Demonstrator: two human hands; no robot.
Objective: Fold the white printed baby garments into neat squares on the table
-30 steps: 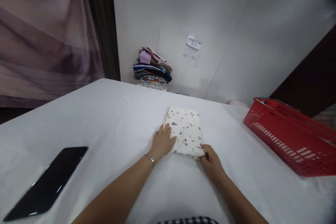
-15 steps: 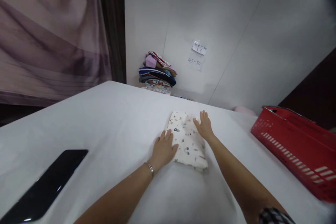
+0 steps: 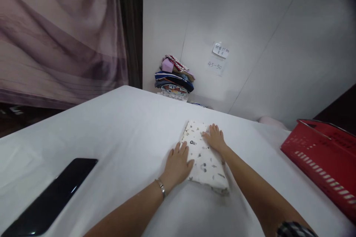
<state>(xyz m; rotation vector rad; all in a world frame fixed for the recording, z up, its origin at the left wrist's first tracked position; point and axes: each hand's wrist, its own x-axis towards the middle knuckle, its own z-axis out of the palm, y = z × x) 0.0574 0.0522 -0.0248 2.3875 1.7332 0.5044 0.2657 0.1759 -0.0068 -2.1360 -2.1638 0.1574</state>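
Note:
A folded white cloth item with small grey and brown prints (image 3: 204,159) lies flat on the white-covered table (image 3: 133,129). My left hand (image 3: 178,163) rests open along its left edge, fingers stretched forward and thumb on the fabric. On its far right side my right hand (image 3: 215,137) lies open, the thumb and palm edge touching the cloth. Neither hand grips it. Whether it is a garment or a plain cloth cannot be made out. A silver bracelet (image 3: 161,188) circles my left wrist.
At left lies a black phone-like slab (image 3: 52,196). A red plastic basket (image 3: 319,155) stands at right. Folded clothes (image 3: 175,76) are piled beyond the far edge by the wall, below a handwritten label (image 3: 220,50). A pinkish curtain (image 3: 61,37) hangs at left.
The raised fold on the cloth's right side now lies flatter. My right hand has slid slightly inward over it. The whole view has shifted a little, moving everything rightward.

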